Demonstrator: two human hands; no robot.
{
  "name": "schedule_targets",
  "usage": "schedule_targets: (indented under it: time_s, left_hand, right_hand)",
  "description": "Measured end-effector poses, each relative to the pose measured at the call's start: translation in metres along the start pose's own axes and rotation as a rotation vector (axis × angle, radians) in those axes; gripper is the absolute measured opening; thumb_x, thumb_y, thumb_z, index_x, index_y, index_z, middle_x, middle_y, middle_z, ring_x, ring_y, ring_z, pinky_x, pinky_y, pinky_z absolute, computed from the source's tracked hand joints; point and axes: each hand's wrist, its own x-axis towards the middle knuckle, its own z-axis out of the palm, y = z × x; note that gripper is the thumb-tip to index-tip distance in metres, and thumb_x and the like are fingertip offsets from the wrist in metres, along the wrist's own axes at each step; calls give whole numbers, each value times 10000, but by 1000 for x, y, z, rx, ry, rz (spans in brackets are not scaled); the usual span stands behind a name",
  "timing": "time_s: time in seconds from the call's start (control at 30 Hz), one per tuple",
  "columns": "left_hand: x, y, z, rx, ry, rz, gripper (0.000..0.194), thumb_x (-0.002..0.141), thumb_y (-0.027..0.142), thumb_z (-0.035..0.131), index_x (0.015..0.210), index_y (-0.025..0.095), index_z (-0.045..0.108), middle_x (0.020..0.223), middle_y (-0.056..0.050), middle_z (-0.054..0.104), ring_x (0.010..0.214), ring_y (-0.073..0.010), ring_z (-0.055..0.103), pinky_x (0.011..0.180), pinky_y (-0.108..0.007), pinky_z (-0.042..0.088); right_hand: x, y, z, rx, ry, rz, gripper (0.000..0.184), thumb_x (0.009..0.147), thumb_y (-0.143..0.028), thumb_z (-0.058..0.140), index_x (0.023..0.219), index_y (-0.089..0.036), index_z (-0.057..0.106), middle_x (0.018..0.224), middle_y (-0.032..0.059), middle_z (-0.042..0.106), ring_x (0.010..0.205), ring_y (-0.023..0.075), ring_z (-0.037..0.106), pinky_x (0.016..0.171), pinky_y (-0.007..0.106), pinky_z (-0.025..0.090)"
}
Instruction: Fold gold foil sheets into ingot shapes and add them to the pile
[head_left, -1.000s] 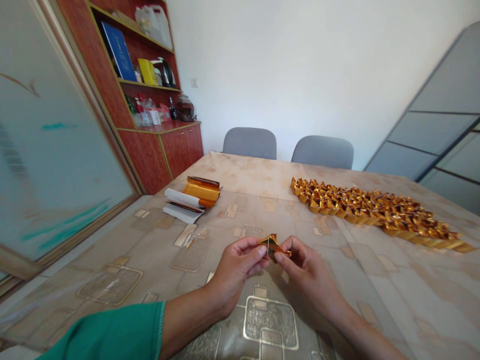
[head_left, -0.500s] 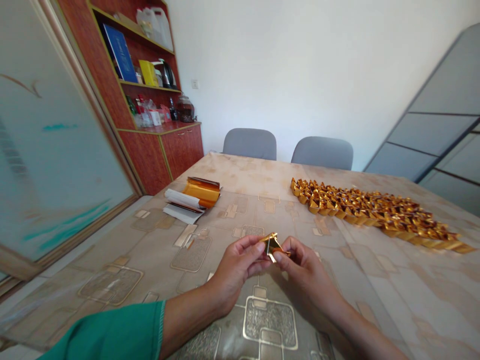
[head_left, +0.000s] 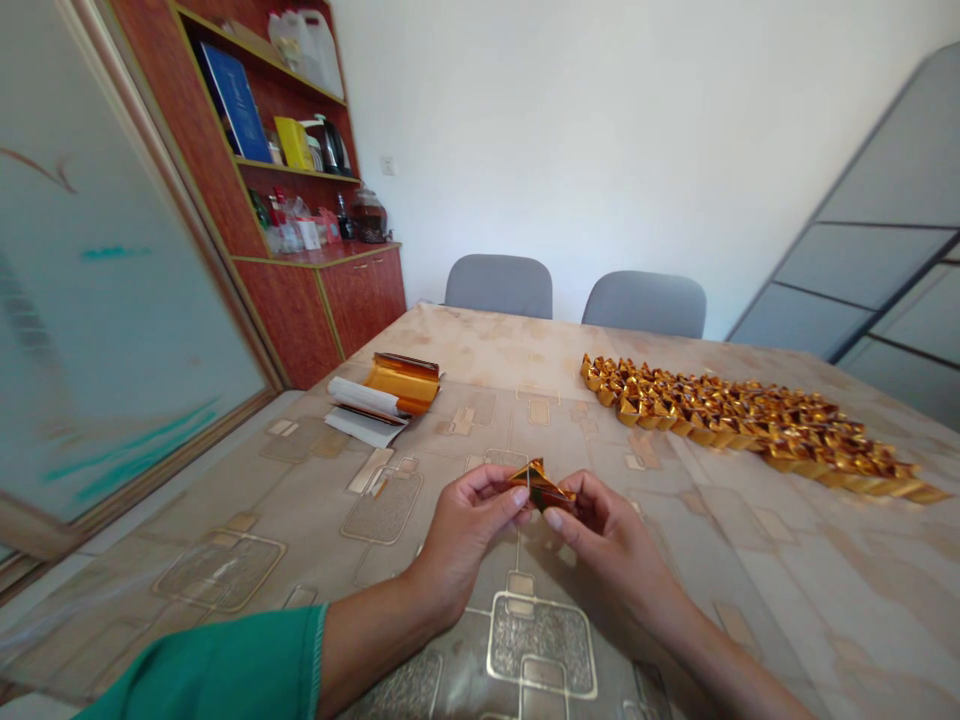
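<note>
Two hands up, both mine. My left hand (head_left: 465, 535) pinches a folded gold foil piece (head_left: 541, 487) at its near-left end, thumb and fingertips pressed together; my right hand (head_left: 607, 535) pinches the other end. The piece sits between the hands, above the tabletop (head_left: 480, 340). Against a moment ago it rides lower and reads flatter, a ridged triangle, so the fold looks tighter, though my fingers hide part of it and I can't swear to the crease.

Ahead right, a long bed of foil pieces (head_left: 750, 430) lies in rows. Ahead left, a foil stack (head_left: 403, 383) rests on white paper (head_left: 360, 397). Tabletop patterned, glossy. Beyond: two grey chairs (head_left: 499, 287), a red wooden cabinet (head_left: 364, 305), a frosted glass door (head_left: 112, 300). Green sleeve (head_left: 217, 660) on my left arm.
</note>
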Motion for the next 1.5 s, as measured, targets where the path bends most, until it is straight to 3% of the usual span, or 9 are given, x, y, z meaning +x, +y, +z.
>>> schedule_targets:
  time_s: [0.37,0.63,0.9,1.2,1.5]
  left_hand:
    - [0,-7,-3,41,-23,-73,379,549,301,943,775,141,685,761,-11,728,668,-89,631,666,-198,509]
    - [3,1,-3,30,-98,-84,438,626,344,910,962,131,728,867,-64,761,698,-112,674,687,-226,539]
    - [7,-4,-4,115,-107,-37,312,597,311,905,739,122,701,684,-9,713,600,-81,612,590,-180,474]
    - [5,-1,0,111,-57,-30,261,595,231,873,733,135,673,673,11,694,603,-79,598,606,-187,466]
    - [3,-6,-3,76,-86,-97,337,626,267,888,869,141,690,809,-22,723,676,-99,627,662,-213,482]
  right_hand:
    - [0,0,5,74,21,-16,301,852,-419,714,733,-199,546,707,-18,566,668,138,463,612,265,351]
    - [4,-8,3,193,37,15,376,760,-487,784,689,-190,563,649,-27,536,612,120,428,559,245,336]
    - [0,4,4,184,-2,63,329,818,-447,751,748,-193,554,699,-16,585,623,122,463,572,246,331]
    - [4,-5,2,83,-48,42,355,798,-492,740,709,-195,568,651,-28,537,605,123,432,561,250,322]
    - [3,3,3,54,46,19,300,809,-422,749,695,-181,611,675,-8,593,638,130,472,596,258,348]
